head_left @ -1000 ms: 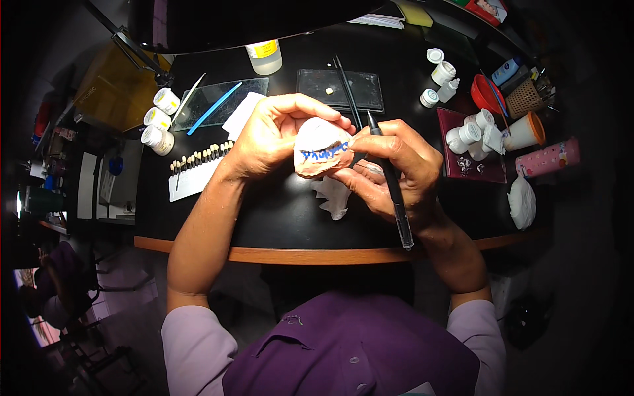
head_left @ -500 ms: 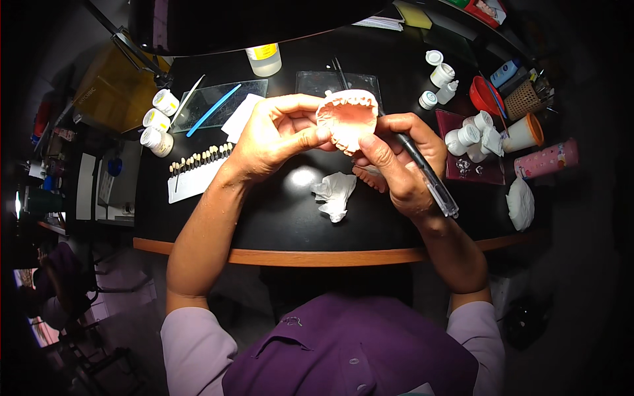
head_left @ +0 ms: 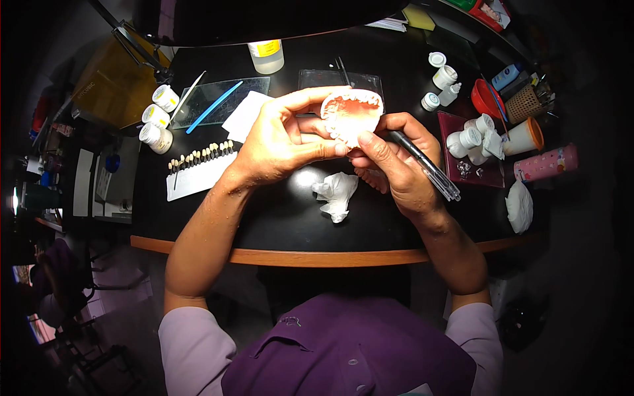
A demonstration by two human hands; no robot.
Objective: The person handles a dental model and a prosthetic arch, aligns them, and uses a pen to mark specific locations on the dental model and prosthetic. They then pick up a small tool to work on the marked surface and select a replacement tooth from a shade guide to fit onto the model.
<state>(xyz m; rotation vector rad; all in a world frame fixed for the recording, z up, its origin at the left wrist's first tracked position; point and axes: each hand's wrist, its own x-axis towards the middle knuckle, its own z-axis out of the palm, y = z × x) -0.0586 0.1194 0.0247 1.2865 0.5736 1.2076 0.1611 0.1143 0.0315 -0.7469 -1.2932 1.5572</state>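
Above the middle of the black desk, both my hands hold a pinkish dental cast (head_left: 353, 119) with its arch of teeth in view. My left hand (head_left: 285, 135) grips its left and lower edge between fingers and thumb. My right hand (head_left: 404, 165) presses its thumb on the lower right edge, and a black pen with a clear end (head_left: 426, 164) rests in the same hand. Behind and below the right fingers, part of a second dental cast (head_left: 374, 179) shows; most of it is hidden. A crumpled white tissue (head_left: 335, 196) lies on the desk just below.
Left lie a tooth shade guide (head_left: 200, 173), a glass plate (head_left: 228, 99) with a blue stick (head_left: 214, 107), and white jars (head_left: 156, 137). A clear bottle (head_left: 266, 58) stands at the back. Right are more jars on a dark red plate (head_left: 490, 175) and a pink cylinder (head_left: 547, 163).
The cast has shifted slightly right and turned a little. My left thumb has slid right along its lower edge. The pen's clear end has swung slightly upward.
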